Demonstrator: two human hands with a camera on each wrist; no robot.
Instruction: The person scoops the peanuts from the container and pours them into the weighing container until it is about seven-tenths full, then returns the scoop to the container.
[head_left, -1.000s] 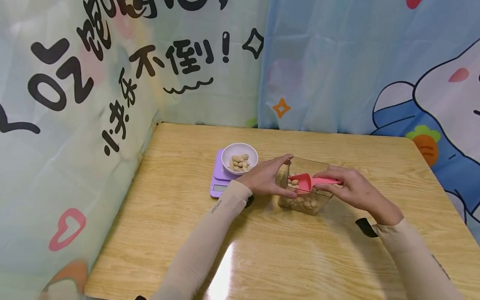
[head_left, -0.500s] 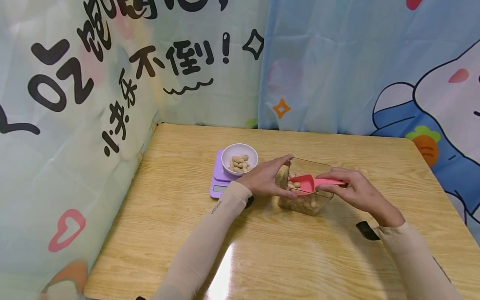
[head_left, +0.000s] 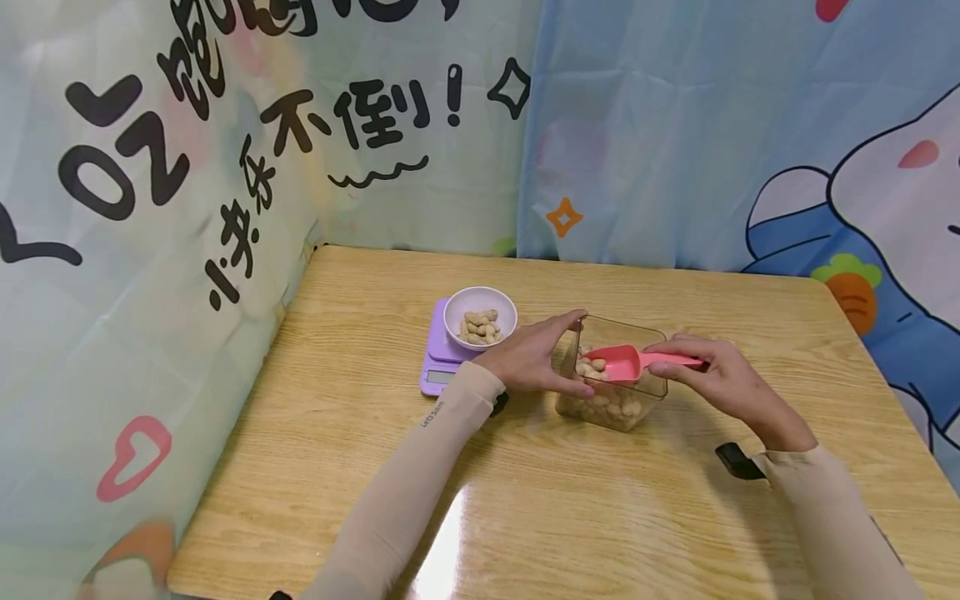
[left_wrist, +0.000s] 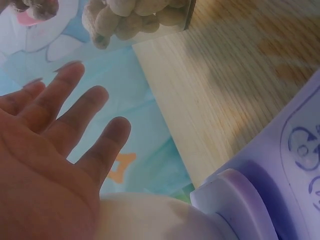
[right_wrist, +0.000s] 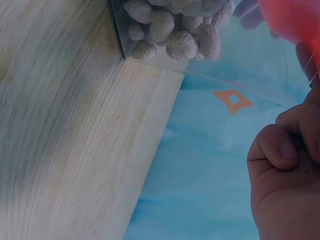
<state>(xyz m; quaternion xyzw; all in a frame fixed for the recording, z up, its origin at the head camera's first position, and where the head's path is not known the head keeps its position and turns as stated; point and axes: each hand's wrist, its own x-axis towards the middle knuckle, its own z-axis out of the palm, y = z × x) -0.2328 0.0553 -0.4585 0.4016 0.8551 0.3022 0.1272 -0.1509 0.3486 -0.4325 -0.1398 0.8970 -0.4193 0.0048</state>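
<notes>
A clear rectangular container (head_left: 626, 325) of peanuts (head_left: 611, 408) stands on the table. My left hand (head_left: 528, 354) holds its left side, thumb at the near rim and fingers at the far corner. The left wrist view shows those fingers (left_wrist: 90, 117) spread alongside the clear wall. In my right hand (head_left: 723, 375) is the handle of a pink scoop (head_left: 624, 364), its bowl inside the container opening with several peanuts at its mouth. The right wrist view shows curled fingers (right_wrist: 280, 150) below the red-pink scoop (right_wrist: 292, 20).
Left of the container, a purple kitchen scale (head_left: 438, 350) carries a white bowl (head_left: 454, 325) with several peanuts (head_left: 480, 327) in it. Wood-grain table (head_left: 600, 500) surrounds them. Printed curtains (head_left: 637, 167) hang along the back and left edges.
The right hand has drawn the scoop slightly to the right and tilted it, with peanuts at its mouth. The left hand stays on the container; bowl and scale have not moved.
</notes>
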